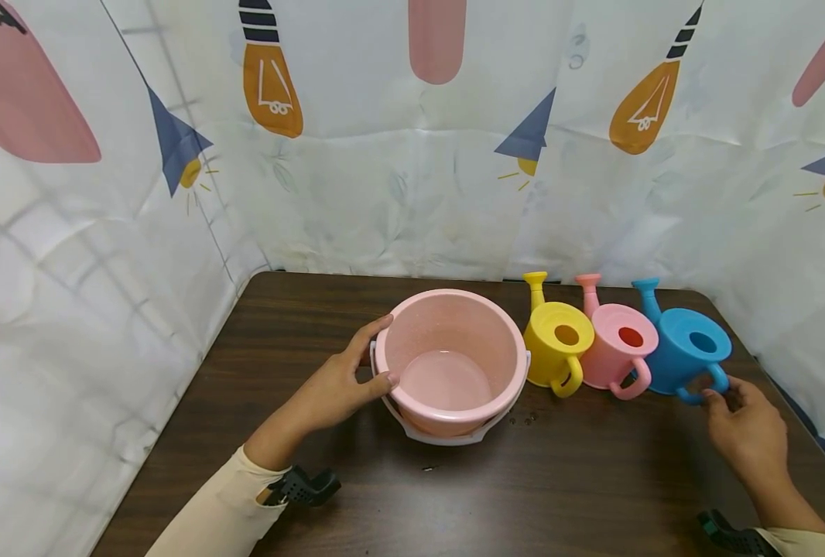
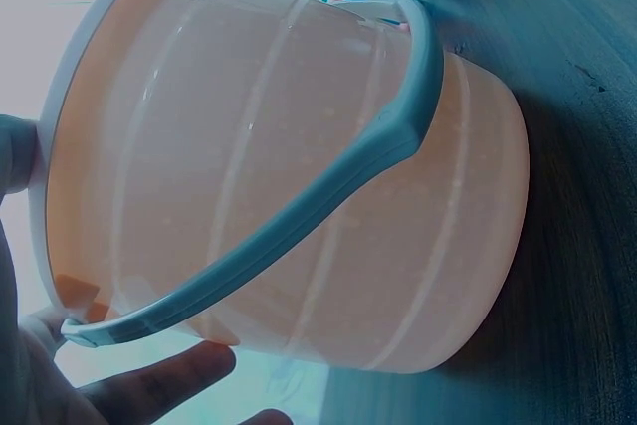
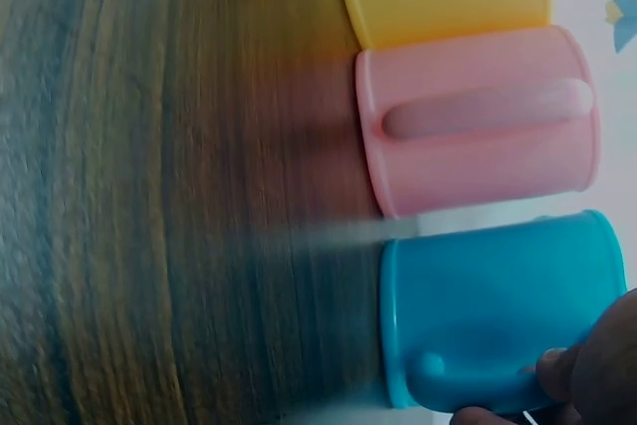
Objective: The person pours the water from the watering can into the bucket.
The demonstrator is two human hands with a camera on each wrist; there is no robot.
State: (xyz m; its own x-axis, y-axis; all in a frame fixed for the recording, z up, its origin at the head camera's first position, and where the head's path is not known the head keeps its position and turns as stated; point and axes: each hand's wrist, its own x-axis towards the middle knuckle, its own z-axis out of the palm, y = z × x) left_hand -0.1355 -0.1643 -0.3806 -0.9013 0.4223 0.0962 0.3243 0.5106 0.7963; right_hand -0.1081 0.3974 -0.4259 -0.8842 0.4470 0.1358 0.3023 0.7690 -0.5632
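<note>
A pink bucket point(image 1: 450, 418) with a pale handle hanging at its front stands mid-table. My left hand point(image 1: 346, 379) holds its left rim, thumb over the edge and fingers spread along the outside. In the left wrist view the bucket's side point(image 2: 269, 156) fills most of the frame. At the right stands a blue watering can point(image 1: 670, 352), whose curved handle my right hand point(image 1: 750, 425) pinches between thumb and fingers. The right wrist view shows the blue can's body point(image 3: 498, 296) close up, with fingertips point(image 3: 557, 370) at its handle.
Between bucket and blue can stand a yellow watering can point(image 1: 548, 340) and a pink watering can point(image 1: 611, 348), side by side, spouts toward the back. Small dark bits point(image 1: 531, 417) lie before the bucket on the brown table point(image 1: 524, 495). A printed curtain point(image 1: 385, 193) hangs behind.
</note>
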